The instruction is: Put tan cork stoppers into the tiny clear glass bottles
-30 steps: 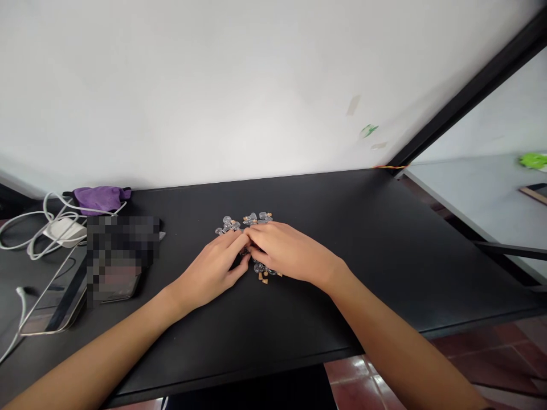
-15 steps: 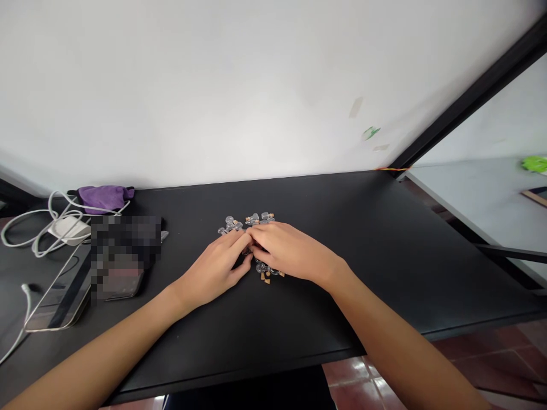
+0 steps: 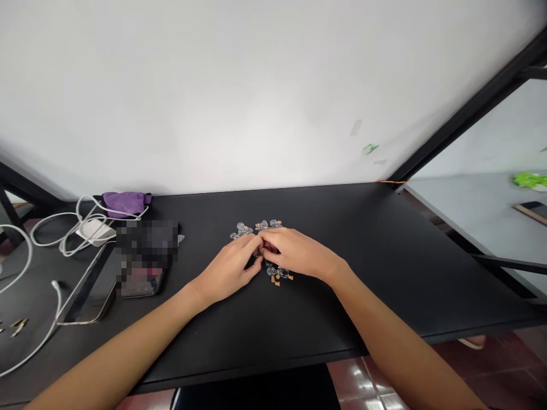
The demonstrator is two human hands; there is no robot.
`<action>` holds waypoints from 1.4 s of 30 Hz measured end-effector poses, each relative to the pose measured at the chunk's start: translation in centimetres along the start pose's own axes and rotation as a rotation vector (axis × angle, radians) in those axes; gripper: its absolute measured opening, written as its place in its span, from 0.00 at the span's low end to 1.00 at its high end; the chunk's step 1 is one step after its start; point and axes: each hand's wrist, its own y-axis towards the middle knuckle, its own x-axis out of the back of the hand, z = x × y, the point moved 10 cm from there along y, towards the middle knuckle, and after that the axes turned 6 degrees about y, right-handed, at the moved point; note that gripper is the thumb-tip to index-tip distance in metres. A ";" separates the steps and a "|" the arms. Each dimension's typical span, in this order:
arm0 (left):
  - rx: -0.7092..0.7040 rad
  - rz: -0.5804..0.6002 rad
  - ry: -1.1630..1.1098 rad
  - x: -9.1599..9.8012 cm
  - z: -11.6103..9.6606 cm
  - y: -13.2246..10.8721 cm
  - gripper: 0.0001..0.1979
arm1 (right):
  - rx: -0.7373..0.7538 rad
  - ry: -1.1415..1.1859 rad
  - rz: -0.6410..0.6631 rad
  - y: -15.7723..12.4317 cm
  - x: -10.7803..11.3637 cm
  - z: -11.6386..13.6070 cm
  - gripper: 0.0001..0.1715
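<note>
Bottles of clear glass (image 3: 277, 272), miniature and some corked, are heaped on a black desk (image 3: 363, 296). Over the heap, the left hand (image 3: 226, 270) and right hand (image 3: 299, 253) are held together; whether anything is pinched between them cannot be made out.

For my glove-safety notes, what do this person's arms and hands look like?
The left forearm and right forearm are bare, with no sleeve, watch or bracelet in view. The left hand and right hand wear no gloves, and no rings show.

bright even light, soft shadows, bowed edges
</note>
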 end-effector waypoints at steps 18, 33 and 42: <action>0.082 -0.200 -0.278 1.7 1.2 -0.2 0.12 | 0.204 0.394 -0.417 0.3 1.6 -0.1 0.07; 0.079 -0.232 -0.224 2.1 1.0 -0.4 0.12 | 0.152 0.348 -0.355 0.0 1.5 -0.8 0.07; 0.091 -0.201 -0.189 1.8 1.0 -0.4 0.14 | 0.113 0.299 -0.311 0.2 1.9 -1.2 0.05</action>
